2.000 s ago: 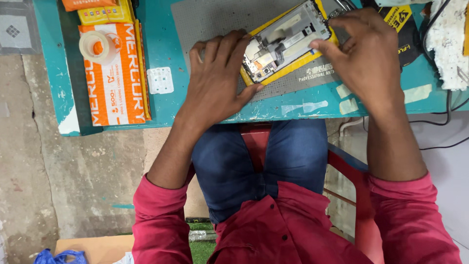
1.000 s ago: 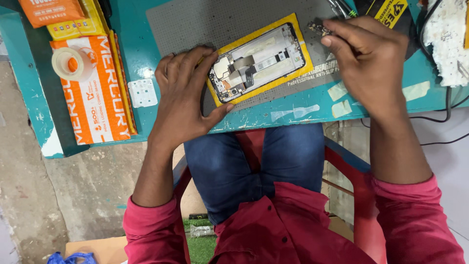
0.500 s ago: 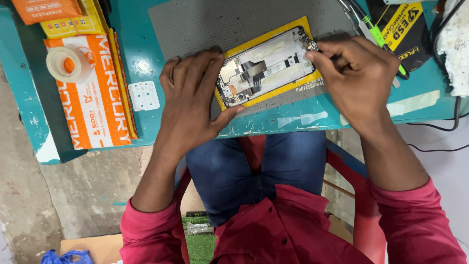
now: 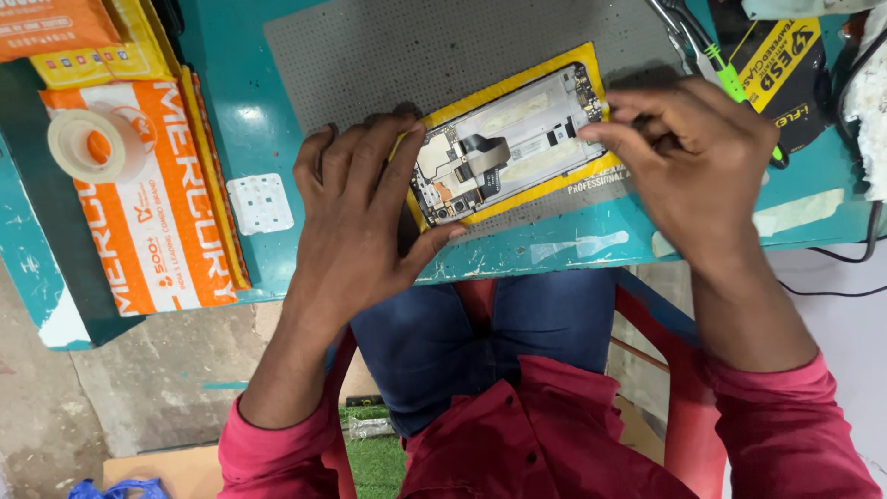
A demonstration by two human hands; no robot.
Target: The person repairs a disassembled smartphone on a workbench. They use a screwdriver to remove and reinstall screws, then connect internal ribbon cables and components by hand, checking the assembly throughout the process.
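An opened phone (image 4: pixel 513 146) with its back off and circuit parts showing lies tilted on a yellow sheet (image 4: pixel 564 183) over a grey perforated mat (image 4: pixel 443 51). My left hand (image 4: pixel 360 222) lies flat on the phone's left end, pressing it down with fingers spread. At the phone's right end my right hand (image 4: pixel 698 162) has its fingers pinched together against the edge. Whether a small tool or part sits in that pinch is hidden.
The teal table (image 4: pixel 249 139) holds orange boxes (image 4: pixel 152 203), a tape roll (image 4: pixel 92 143), a small white square part (image 4: pixel 261 203), tweezers and a green-handled tool (image 4: pixel 716 60), and a black-and-yellow packet (image 4: pixel 781 65). Cables (image 4: pixel 868 231) hang at right. A red chair (image 4: pixel 679 370) is under me.
The view shifted, so the phone now sits lower and more central. My right hand came down from the upper right to the phone's right end. My left hand stayed on the left end.
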